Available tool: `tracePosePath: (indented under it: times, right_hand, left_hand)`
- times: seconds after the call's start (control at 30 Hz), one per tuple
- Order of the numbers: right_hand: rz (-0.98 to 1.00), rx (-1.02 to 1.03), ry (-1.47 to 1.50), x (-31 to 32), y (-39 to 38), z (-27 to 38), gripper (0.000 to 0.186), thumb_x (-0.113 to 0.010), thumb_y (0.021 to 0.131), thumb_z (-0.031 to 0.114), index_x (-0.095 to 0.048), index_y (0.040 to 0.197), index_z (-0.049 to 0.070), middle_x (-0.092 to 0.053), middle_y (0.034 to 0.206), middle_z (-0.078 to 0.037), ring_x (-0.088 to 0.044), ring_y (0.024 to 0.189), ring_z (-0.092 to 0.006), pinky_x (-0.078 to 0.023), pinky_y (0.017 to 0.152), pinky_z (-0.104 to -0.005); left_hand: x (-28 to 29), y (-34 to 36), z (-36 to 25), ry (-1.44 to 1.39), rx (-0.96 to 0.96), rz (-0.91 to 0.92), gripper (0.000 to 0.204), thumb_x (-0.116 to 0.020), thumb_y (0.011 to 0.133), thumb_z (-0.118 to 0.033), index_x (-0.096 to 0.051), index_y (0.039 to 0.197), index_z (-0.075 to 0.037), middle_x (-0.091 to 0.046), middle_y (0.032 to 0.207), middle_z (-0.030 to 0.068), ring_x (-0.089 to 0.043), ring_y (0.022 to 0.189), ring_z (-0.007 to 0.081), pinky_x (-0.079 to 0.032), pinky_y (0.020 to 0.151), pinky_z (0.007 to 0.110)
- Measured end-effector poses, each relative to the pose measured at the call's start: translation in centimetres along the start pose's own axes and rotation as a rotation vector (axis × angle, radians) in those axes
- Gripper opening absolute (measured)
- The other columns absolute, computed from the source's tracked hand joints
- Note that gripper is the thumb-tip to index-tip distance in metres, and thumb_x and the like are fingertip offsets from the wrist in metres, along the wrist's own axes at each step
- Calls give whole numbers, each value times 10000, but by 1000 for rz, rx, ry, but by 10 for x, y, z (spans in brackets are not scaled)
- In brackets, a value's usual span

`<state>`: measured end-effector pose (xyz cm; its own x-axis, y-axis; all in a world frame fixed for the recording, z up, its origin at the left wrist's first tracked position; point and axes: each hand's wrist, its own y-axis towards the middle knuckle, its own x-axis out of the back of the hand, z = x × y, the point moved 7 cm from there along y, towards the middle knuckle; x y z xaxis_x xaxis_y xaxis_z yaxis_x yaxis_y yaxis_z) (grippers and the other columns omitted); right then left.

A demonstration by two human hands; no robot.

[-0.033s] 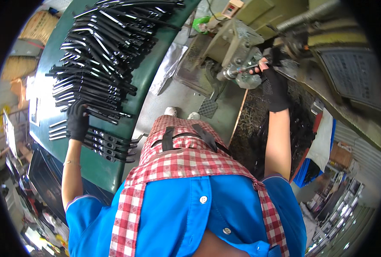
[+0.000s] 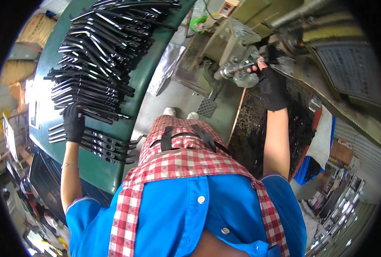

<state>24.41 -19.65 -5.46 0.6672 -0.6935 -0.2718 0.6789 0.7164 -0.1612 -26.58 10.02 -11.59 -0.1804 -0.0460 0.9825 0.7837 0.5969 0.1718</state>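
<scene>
My left hand (image 2: 73, 125), in a black fingerless glove, is at the lower end of a heap of bent black metal rods (image 2: 94, 64) on a green table. Its fingers curl closed at one rod's end. Just beneath it, several flat black levers with holes (image 2: 109, 147) lie side by side in a row. My right hand (image 2: 273, 88), gloved the same way, is up at a machine. Its fingertips close on a thin metal bar (image 2: 242, 68) beside a shiny metal fixture (image 2: 225, 73). The glove hides the bar's far end.
The green table (image 2: 100, 171) has a rounded edge at my left. A foot pedal (image 2: 207, 107) stands on the floor by my shoes. More black parts (image 2: 272, 141) lie in a bin below my right arm. The machine's plated housing (image 2: 345, 64) rises at the right.
My left hand has shifted slightly left and down along the rods. My right hand stays at the fixture. The whole view has moved a little.
</scene>
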Motion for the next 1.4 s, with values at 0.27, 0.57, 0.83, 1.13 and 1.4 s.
tracePosePath:
  times: [0.27,0.57,0.83,1.13,1.4]
  right_hand:
    - [-79,188,-206,-2,-6,1,221,-691,853,140,-622,995,-15,-653,838,-58,-661,770,-157,-538,724,-309]
    - [-764,337,-1051,243,-71,-27,271,-633,811,127,-608,1081,118,-647,1057,-105,-605,1036,-272,-474,901,-372]
    - [-769,-44,-1973,320,-124,-18,300,-637,766,220,-659,1065,239,-506,1318,-96,-393,1286,-333,-306,1064,-432]
    - [-258,616,489,253,-142,42,171,-530,871,218,-622,905,78,-574,766,-65,-538,777,-194,-435,788,-363]
    - [189,370,994,73,-100,75,231,-540,852,334,-491,704,163,-427,508,89,-430,552,-64,-412,703,-290]
  left_hand:
    - [40,73,-9,93,-254,-152,433,-597,754,0,-590,1174,-104,-601,894,81,-570,876,292,-428,831,411]
    - [45,114,-45,-43,-171,22,418,-582,830,-5,-578,1227,-136,-632,951,117,-618,863,327,-483,720,414]
    - [56,153,-138,-165,-404,42,353,-598,816,-14,-612,1150,-123,-639,881,105,-631,745,303,-492,613,368]
    - [60,172,-255,-484,-442,262,273,-573,898,-334,-614,1062,-119,-622,751,133,-622,680,343,-458,561,418]
    - [68,181,-334,-522,-665,249,352,-543,919,-416,-589,995,-75,-580,642,162,-587,612,373,-420,524,454]
